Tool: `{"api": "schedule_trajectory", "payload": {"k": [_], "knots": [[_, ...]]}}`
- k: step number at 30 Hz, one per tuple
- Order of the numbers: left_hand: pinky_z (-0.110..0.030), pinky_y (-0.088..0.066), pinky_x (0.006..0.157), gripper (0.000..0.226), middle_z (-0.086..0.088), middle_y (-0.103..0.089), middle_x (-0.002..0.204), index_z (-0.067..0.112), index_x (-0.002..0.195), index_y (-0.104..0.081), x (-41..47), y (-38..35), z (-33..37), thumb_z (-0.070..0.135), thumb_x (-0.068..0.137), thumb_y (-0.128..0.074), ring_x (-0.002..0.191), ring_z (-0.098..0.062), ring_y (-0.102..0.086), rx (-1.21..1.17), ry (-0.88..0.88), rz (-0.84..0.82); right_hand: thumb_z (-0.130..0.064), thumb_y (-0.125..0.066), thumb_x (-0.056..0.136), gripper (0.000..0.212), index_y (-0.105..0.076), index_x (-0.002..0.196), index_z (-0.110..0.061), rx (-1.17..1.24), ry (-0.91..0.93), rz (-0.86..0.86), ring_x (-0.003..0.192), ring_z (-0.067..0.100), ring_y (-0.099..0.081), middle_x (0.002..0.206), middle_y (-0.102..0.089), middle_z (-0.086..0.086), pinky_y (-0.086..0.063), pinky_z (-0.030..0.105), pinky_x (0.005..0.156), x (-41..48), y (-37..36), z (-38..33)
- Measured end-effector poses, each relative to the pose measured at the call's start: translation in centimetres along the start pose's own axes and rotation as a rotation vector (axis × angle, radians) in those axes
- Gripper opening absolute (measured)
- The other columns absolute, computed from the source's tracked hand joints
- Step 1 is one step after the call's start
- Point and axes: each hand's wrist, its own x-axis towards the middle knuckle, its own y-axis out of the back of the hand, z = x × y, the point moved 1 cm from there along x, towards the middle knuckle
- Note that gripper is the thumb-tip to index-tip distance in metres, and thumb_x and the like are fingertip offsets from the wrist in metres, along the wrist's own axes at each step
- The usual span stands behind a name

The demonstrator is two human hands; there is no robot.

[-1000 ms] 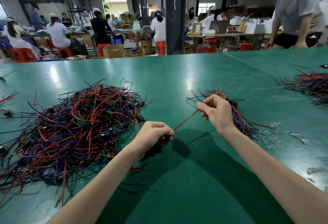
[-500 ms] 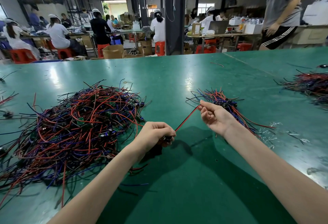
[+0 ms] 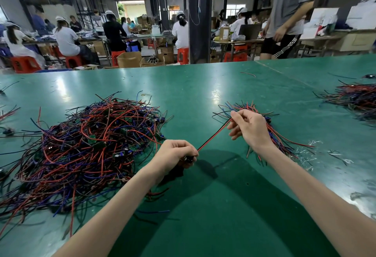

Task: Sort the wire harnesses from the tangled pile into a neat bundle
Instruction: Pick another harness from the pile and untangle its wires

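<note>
A big tangled pile [image 3: 87, 147] of red, blue and black wire harnesses with small green boards lies on the green table [image 3: 193, 94], left of centre. A red-and-black harness [image 3: 213, 133] is stretched taut between my hands. My left hand [image 3: 176, 156] grips its lower end, where a small dark part shows. My right hand [image 3: 250, 127] pinches the upper end of the wires between thumb and forefinger. Under and behind my right hand lies a smaller sorted bundle [image 3: 272, 132] with its wires roughly aligned.
Another wire pile [image 3: 356, 99] lies at the table's right edge, and stray wires [image 3: 8, 114] at the left edge. Scraps of clear plastic [image 3: 317, 153] lie right of the bundle. A person in a grey shirt [image 3: 289, 12] walks past the far side; workers sit at benches beyond.
My right hand has slid up along the harness toward its far end, drawing it straight. My left hand has stayed put. The person in grey has stood up and walked left.
</note>
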Motion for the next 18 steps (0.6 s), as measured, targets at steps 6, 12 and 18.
{"api": "schedule_trajectory", "payload": {"k": [6, 12, 18], "knots": [[-0.018, -0.046, 0.05, 0.022, -0.006, -0.063, 0.058, 0.007, 0.064, -0.067, 0.27, 0.6, 0.1, -0.001, 0.083, -0.061, 0.049, -0.013, -0.055, 0.014, -0.001, 0.013, -0.012, -0.049, 0.097, 0.031, -0.054, 0.067, -0.006, 0.045, -0.071, -0.013, 0.037, 0.011, -0.05, 0.058, -0.059, 0.01, -0.037, 0.02, 0.034, 0.2, 0.0, 0.12], [-0.019, -0.05, 0.052, 0.026, -0.005, -0.064, 0.059, 0.011, 0.062, -0.068, 0.34, 0.85, 0.47, -0.001, 0.084, -0.061, 0.05, -0.011, -0.057, 0.03, -0.038, -0.004, -0.006, -0.049, 0.095, 0.032, -0.047, 0.064, -0.005, 0.575, -0.482, -0.03, 0.031, 0.005, -0.035, 0.05, -0.048, 0.005, -0.024, 0.016, 0.028, 0.62, -0.09, -0.18], [-0.02, -0.051, 0.054, 0.03, -0.005, -0.065, 0.061, 0.015, 0.059, -0.07, 0.25, 1.03, 0.6, 0.0, 0.084, -0.062, 0.052, -0.012, -0.058, 0.053, -0.05, -0.026, -0.007, -0.047, 0.096, 0.031, -0.047, 0.065, -0.005, 0.415, -0.382, -0.016, 0.031, 0.005, -0.035, 0.053, -0.049, 0.006, -0.025, 0.016, 0.029, 0.56, -0.27, -0.27]]}}
